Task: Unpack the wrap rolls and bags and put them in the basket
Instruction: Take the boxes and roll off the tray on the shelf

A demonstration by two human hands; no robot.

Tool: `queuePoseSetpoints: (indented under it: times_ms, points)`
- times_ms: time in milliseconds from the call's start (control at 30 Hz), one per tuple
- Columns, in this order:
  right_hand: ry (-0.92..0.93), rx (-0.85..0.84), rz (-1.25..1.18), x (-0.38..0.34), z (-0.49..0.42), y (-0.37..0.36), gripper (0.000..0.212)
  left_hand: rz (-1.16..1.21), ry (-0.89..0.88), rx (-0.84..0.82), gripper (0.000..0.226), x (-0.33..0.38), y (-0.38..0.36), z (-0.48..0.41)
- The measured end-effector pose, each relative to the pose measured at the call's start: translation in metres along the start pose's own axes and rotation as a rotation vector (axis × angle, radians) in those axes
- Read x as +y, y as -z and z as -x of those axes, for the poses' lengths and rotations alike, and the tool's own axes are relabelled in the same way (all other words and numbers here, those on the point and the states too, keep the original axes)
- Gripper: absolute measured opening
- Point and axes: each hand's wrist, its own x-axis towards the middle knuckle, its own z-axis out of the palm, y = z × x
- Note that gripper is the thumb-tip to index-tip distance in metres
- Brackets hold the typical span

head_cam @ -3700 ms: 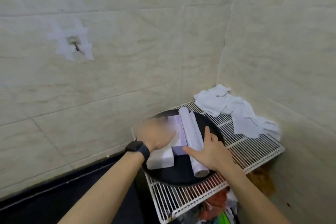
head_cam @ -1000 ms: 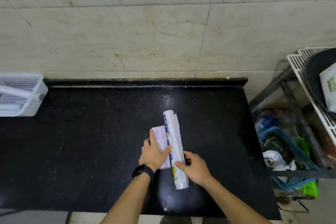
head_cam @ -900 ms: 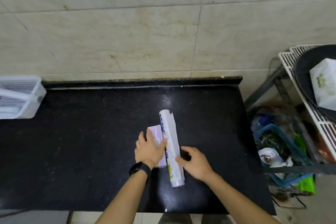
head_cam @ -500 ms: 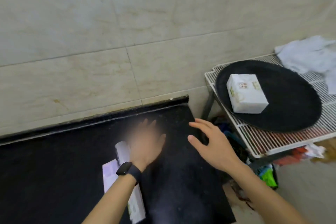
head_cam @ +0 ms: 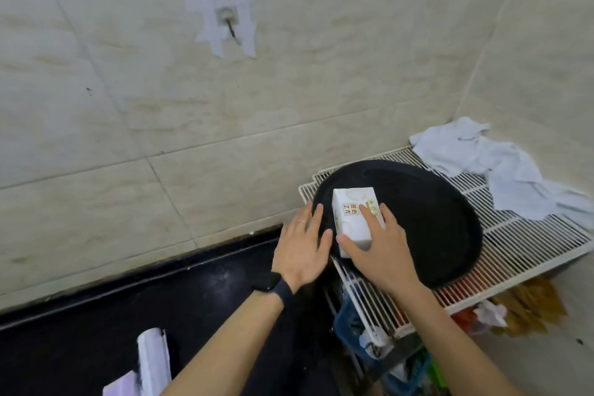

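On my feed the right hand (head_cam: 379, 247) has its fingers (head_cam: 366, 214) spread wide over the box (head_cam: 350, 219). The thumb is pressed to the near left corner, the index lies flat across the printed top, and the next finger runs down the right side, so the hand is clasped round the box. The box sits on the tray (head_cam: 434, 219). The left hand (head_cam: 302, 251) is just left of those fingers. It is flat, palm down, with straight fingers a little apart and nothing in it, and it lies over the tray's left rim. I cannot tell whether it touches the rim. A dark watch (head_cam: 273, 284) bands that wrist. I count one white box, and it is the only thing on the one round black tray. The tray lies on a white wire rack (head_cam: 530, 244) that runs off to the right of the fingers. Beyond them, at the rack's far right corner, is one crumpled pale cloth (head_cam: 501, 170). Below and behind the left wrist, well apart from both hands, the black desk (head_cam: 80, 331) carries one white roll (head_cam: 152, 360). One purple pack (head_cam: 120, 387) lies just beside the roll's left side, cut off by the bottom edge of the view. Under the rack, beneath the right forearm, I see one blue basket (head_cam: 350, 325) with clutter in it. High on the tiled wall above the left fingers is one taped hook (head_cam: 229, 26).
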Motion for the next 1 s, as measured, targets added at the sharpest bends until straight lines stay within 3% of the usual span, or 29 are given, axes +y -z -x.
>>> queuePoseSetpoints:
  times_ms: [133,467,700,833,1000]
  points:
    - [-0.008,0.016,0.024,0.011,-0.004,-0.016,0.091,-0.059,0.059,-0.127,0.059,-0.005,-0.023,-0.003]
    - [0.067,0.158,0.062,0.022,0.0,-0.035,0.09,-0.012,0.073,-0.095,0.058,-0.014,-0.035,0.001]
    - [0.027,0.136,-0.284,0.024,0.0,-0.008,0.082,0.125,0.11,-0.005,0.06,-0.053,-0.014,0.049]
    - [0.201,0.142,-0.384,0.001,0.029,-0.012,0.077,0.187,0.271,0.092,0.061,-0.11,-0.009,0.114]
    - [0.344,-0.029,-0.398,-0.031,0.074,-0.069,0.077,0.134,0.584,0.156,0.06,-0.177,-0.016,0.208]
